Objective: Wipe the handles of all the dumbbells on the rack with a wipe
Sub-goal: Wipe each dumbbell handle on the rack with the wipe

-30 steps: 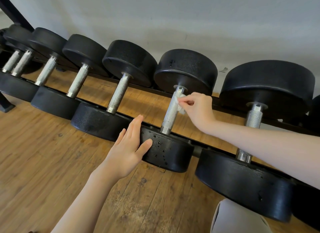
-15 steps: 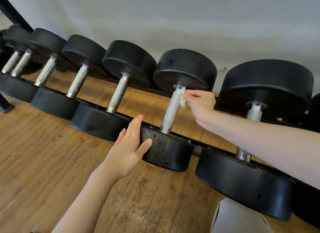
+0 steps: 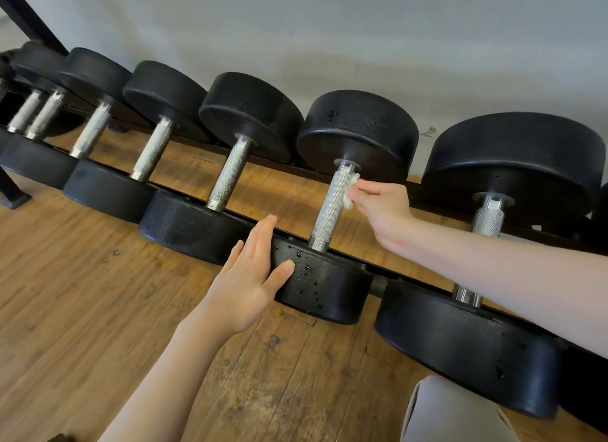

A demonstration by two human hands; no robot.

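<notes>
- Seven or so black round-headed dumbbells with knurled silver steel handles lie side by side on a low black metal rack (image 3: 391, 278) over a wooden plank floor (image 3: 82, 293); the far-left ones are too crowded to count surely.
- Right hand (image 3: 381, 208) pinches a small crumpled white wipe (image 3: 349, 191) between thumb and fingertips, pressed against the right side of the knurled handle (image 3: 332, 204) of the dumbbell second from the right, near its upper end.
- Left hand (image 3: 250, 277) lies flat, fingers straight and thumb spread, against the near black head (image 3: 322, 283) of that same dumbbell, apparently steadying it; it holds nothing.
- That handle's long axis runs from the near head up and away towards the far head (image 3: 358, 129), tilting slightly right; most of its length lies below and nearer than the wipe.
- Judged from this, the stroke should travel down the axis towards the near head.
- Next dumbbell's handle (image 3: 488, 221) sits to the right, closer to the right hand.
</notes>
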